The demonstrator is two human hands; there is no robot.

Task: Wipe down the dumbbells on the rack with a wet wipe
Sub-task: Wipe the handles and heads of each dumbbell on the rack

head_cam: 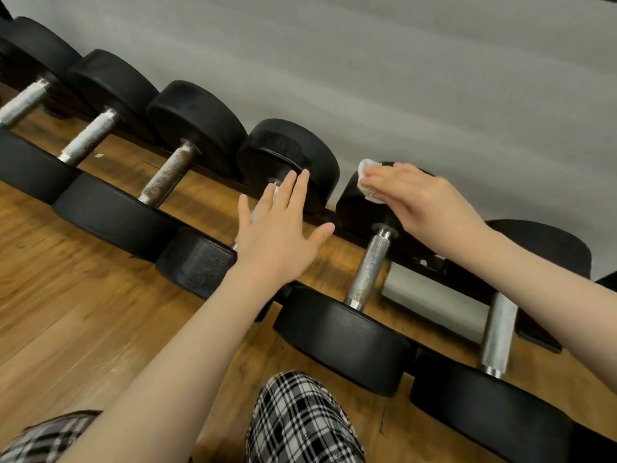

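Several black dumbbells with metal handles lie side by side on a low rack (pixel 430 262) along the wall. My right hand (pixel 424 198) presses a white wet wipe (pixel 367 182) flat against the top of the far head of one dumbbell (pixel 370 265), fingers straight. My left hand (pixel 280 228) is spread open over the handle of the neighbouring dumbbell (pixel 287 152), hiding most of that handle; whether it touches it I cannot tell.
A grey wall (pixel 400 78) runs behind the rack. Wooden floor (pixel 66 295) lies in front. My knees in checked trousers (pixel 300 419) are at the bottom of the view. More dumbbells (pixel 197 128) extend to the left and right.
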